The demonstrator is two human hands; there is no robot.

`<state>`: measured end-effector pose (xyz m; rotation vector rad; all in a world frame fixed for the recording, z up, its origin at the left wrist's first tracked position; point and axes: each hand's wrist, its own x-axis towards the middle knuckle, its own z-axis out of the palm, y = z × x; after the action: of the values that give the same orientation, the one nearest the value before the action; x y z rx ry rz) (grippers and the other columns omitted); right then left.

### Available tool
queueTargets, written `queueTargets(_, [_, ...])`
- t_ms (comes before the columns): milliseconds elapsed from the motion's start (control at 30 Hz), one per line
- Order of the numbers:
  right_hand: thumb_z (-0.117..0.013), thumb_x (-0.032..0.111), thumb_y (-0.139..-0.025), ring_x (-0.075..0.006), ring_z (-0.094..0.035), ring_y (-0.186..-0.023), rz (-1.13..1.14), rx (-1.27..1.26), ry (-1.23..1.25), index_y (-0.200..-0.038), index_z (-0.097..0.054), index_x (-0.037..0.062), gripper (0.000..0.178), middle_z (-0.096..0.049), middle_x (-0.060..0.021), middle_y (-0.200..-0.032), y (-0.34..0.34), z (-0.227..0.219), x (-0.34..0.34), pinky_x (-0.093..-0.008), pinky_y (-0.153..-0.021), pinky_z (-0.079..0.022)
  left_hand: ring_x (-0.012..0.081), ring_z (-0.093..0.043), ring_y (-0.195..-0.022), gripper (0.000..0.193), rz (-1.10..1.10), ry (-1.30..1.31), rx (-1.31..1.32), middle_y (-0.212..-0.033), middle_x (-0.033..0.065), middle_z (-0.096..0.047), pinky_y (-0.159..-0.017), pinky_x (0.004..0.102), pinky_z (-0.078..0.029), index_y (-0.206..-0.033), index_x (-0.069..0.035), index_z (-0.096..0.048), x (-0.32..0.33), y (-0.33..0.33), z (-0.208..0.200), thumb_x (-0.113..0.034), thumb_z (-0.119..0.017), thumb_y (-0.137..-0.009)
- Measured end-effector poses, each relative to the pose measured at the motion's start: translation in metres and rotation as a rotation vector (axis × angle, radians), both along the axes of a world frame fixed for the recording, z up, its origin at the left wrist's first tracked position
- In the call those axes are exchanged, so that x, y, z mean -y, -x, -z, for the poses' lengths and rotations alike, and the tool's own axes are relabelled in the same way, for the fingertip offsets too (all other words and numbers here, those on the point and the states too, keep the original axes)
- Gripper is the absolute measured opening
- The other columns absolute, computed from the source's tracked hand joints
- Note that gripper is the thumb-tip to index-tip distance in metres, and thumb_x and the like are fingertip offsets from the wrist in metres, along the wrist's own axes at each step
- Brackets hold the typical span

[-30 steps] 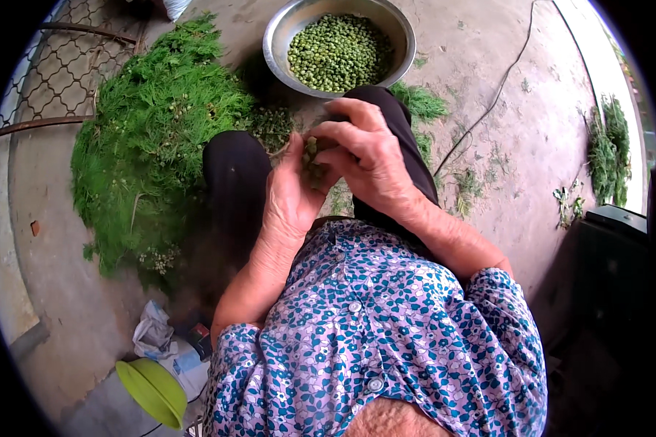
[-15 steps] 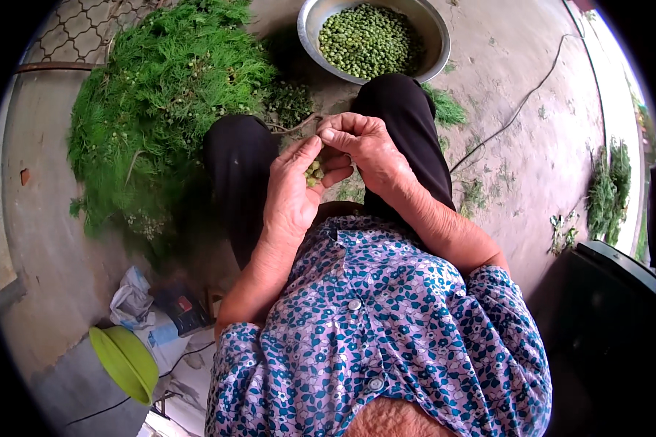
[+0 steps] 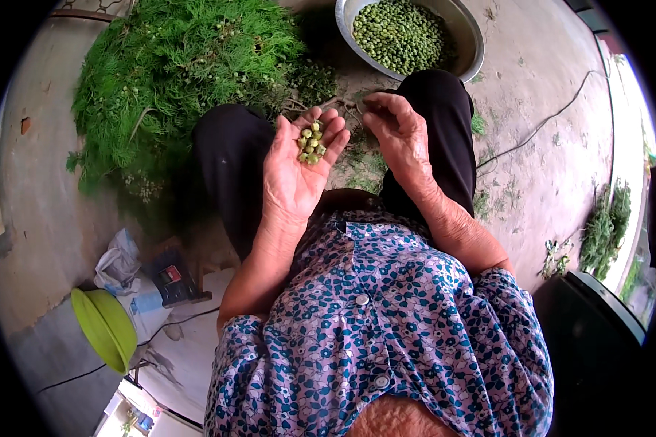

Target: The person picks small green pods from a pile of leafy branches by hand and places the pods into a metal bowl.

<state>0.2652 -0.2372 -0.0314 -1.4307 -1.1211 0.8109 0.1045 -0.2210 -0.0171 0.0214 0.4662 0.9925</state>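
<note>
My left hand (image 3: 299,171) lies palm up between my knees, fingers slightly cupped. In its palm rests a small heap of yellow-green seed cones (image 3: 312,143). To the right of it, apart from it, my right hand (image 3: 401,138) hangs above my right thigh with bent fingers. Thumb and forefinger look parted, and nothing shows between them. Past my right knee stands a metal basin (image 3: 474,45), holding many small green cones (image 3: 401,36). Feathery green conifer branches (image 3: 175,80), some bearing similar cones, are piled beyond my left knee.
Green scraps (image 3: 368,164) litter the concrete floor between my feet. A thin cable (image 3: 536,124) crosses the floor at right. Another leafy bunch (image 3: 606,229) lies near a dark box (image 3: 598,313). Behind left are a lime-green basin (image 3: 102,331) and a white bag (image 3: 119,264).
My hands, touching at the fingertips before, have moved apart. The left has opened out palm up, baring the cones; the right has shifted rightward. The whole view has shifted too.
</note>
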Motion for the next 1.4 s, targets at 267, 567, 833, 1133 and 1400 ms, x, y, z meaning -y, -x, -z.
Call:
queueTargets(267, [-0.068, -0.003, -0.065, -0.0262, -0.047, -0.1, -0.178, 0.131, -0.187, -0.092, -0.062, 0.0073, 0.03, -0.051, -0.0123, -0.105, 0.014, -0.016, 0.008, -0.0328, -0.084, -0.041, 0.0246, -0.046, -0.11, 0.067, 0.002, -0.015, -0.062, -0.117, 0.0147, -0.049, -0.098, 0.0387, -0.035, -0.119, 0.001, -0.043, 0.001, -0.003, -0.009, -0.056, -0.04, -0.084])
queueTargets(567, [-0.068, 0.004, -0.062, -0.0356, -0.045, -0.107, -0.269, 0.551, -0.274, -0.086, -0.062, 0.0068, 0.024, -0.048, -0.0166, -0.115, 0.025, -0.02, 0.0, -0.0405, -0.088, -0.038, 0.0223, -0.045, -0.106, 0.068, 0.084, -0.099, -0.23, -0.115, 0.0103, -0.048, -0.095, 0.0346, -0.035, -0.12, 0.0, -0.043, 0.005, -0.011, -0.008, -0.057, -0.037, -0.085])
queueTargets(833, [-0.059, 0.004, -0.079, -0.0267, -0.05, -0.103, -0.307, -0.25, 0.073, -0.084, -0.058, 0.0023, 0.006, -0.048, -0.0161, -0.115, 0.019, -0.006, -0.003, -0.0326, -0.084, -0.042, 0.019, -0.051, -0.1, 0.037, 0.045, -0.06, -0.242, -0.106, 0.0096, -0.054, -0.09, 0.0363, -0.042, -0.111, -0.002, -0.052, 0.006, -0.008, 0.002, -0.031, -0.051, -0.088])
queueTargets(1133, [-0.055, 0.011, -0.086, -0.0131, -0.052, -0.087, -0.316, -0.865, 0.304, -0.096, -0.054, -0.0004, 0.016, -0.056, -0.0048, -0.096, 0.02, -0.01, -0.003, -0.0259, -0.08, -0.042, 0.0163, -0.057, -0.075, 0.012, 0.106, -0.078, -0.459, -0.084, 0.0059, -0.06, -0.07, 0.0282, -0.047, -0.092, -0.003, -0.057, 0.008, -0.002, 0.005, -0.009, -0.059, -0.082])
queueTargets(1400, [-0.059, -0.004, -0.077, -0.0109, -0.055, -0.082, -0.162, -0.549, 0.19, -0.095, -0.06, -0.0003, 0.018, -0.059, -0.0028, -0.086, 0.014, -0.008, -0.002, -0.0251, -0.076, -0.046, 0.0161, -0.058, -0.078, 0.01, 0.049, -0.014, -0.389, -0.085, 0.0072, -0.061, -0.073, 0.0316, -0.049, -0.091, -0.003, -0.058, 0.006, -0.001, 0.006, -0.01, -0.057, -0.084])
